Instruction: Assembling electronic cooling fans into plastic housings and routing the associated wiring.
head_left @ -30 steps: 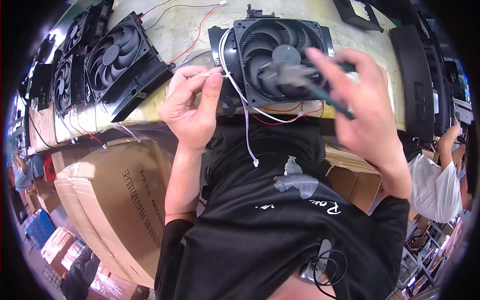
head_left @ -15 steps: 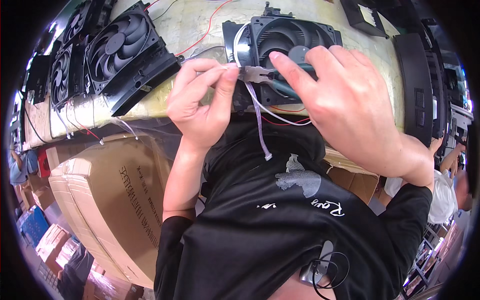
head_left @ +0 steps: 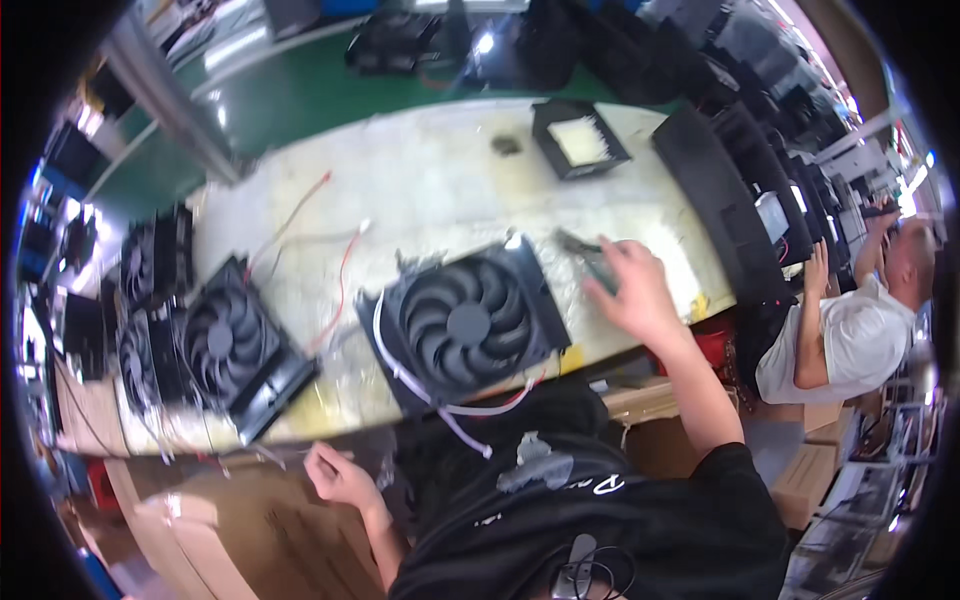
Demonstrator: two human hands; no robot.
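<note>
To the right of a black fan unit (head_left: 450, 318), my right hand (head_left: 642, 298) has its thumb and fingers around a pair of green-handled pliers (head_left: 585, 250), low over the table. My left hand (head_left: 342, 478) is off the table's front edge, over a cardboard box. Its fingertips are pinched together, and whatever is between them is too small to make out. White cables (head_left: 403, 375) run along the fan unit's left side, and one connector end (head_left: 486, 451) hangs over the front edge by my shirt.
More black fan units (head_left: 225, 340) stand on the left of the table (head_left: 420, 180), with loose red wires (head_left: 345, 270) beside them. A black box with white pieces (head_left: 580, 142) lies at the back, and long black panels (head_left: 725, 205) on the right. A co-worker (head_left: 850, 320) sits further right.
My hands have parted from the cable. The left has dropped down left past the table edge; the right has carried the pliers to the right of the fan unit. The view has shifted, showing more table.
</note>
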